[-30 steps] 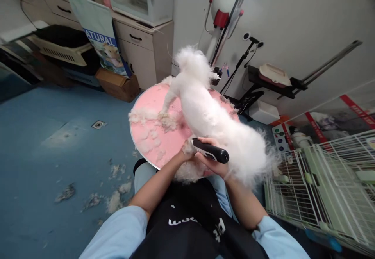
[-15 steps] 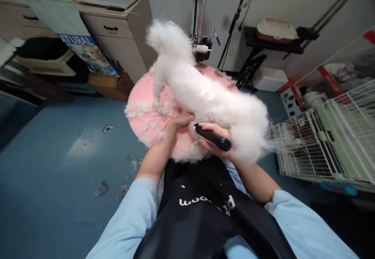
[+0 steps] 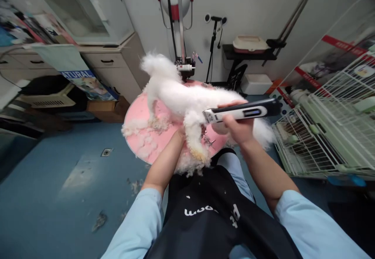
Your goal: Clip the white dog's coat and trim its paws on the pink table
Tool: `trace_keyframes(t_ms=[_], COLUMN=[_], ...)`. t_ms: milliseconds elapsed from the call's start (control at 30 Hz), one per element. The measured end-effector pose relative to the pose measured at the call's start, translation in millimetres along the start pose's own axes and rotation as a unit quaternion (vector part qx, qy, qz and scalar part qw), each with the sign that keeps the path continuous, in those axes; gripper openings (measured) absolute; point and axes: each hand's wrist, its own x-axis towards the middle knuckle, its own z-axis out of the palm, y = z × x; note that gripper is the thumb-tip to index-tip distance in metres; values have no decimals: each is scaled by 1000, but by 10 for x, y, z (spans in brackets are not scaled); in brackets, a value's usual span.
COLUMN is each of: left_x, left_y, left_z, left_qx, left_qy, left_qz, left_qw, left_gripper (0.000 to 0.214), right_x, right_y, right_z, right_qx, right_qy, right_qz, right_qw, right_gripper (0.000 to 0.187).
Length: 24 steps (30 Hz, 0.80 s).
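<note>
A white fluffy dog (image 3: 181, 95) stands on a round pink table (image 3: 134, 114). My right hand (image 3: 240, 128) is closed around a black and white hair clipper (image 3: 243, 112) with a small lit display. The clipper's metal blade end points left, at the top of the dog's near leg (image 3: 193, 130). This leg is woolly and yellowish at the paw. My left hand (image 3: 181, 132) reaches in behind the same leg, and its fingers are hidden there. Cut white fur (image 3: 146, 145) lies on the table, and a thin metal item (image 3: 209, 140) shows beside the leg.
A grooming post (image 3: 178, 36) with a white bottle (image 3: 185, 67) rises behind the table. White wire cages (image 3: 316, 142) stand on the right. Drawer cabinets (image 3: 102, 61) line the back left. Tufts of fur (image 3: 99, 220) lie on the blue floor.
My right hand has raised the clipper and turned it, so its blade faces left. The dog's near leg now shows in front of my left hand. The view has tilted up.
</note>
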Motion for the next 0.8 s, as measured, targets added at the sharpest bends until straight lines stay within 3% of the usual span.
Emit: trace_keyframes(t_ms=[67,167,333,533,700,800], left_x=[-49,-98,-68,-91,-112,-92], left_y=[18,-71,-511,-893,-991,-1009], left_z=[87,199,286,330,386,415], left_qx=[-27,-92,-177,-173,-134,-104], left_qy=[-42,-74,-34,1,12,36], left_qz=[7,43,113,138,114,118], left_qw=[999,992,977,975,984,987], left_gripper=[30,35,37,38,44,44], right_x=[136,315,377,191,20,-13], right_y=[-27,-18,3,66,218,208], right_z=[-93,-160,-140,21,253,316], right_qx=[-1,-7,-23,-39,-52,-85], right_qy=[65,64,40,-34,-137,-230], right_qz=[1,32,51,37,108,157], right_qw=[998,997,998,998,983,957], right_gripper=[33,33,32,35,37,34])
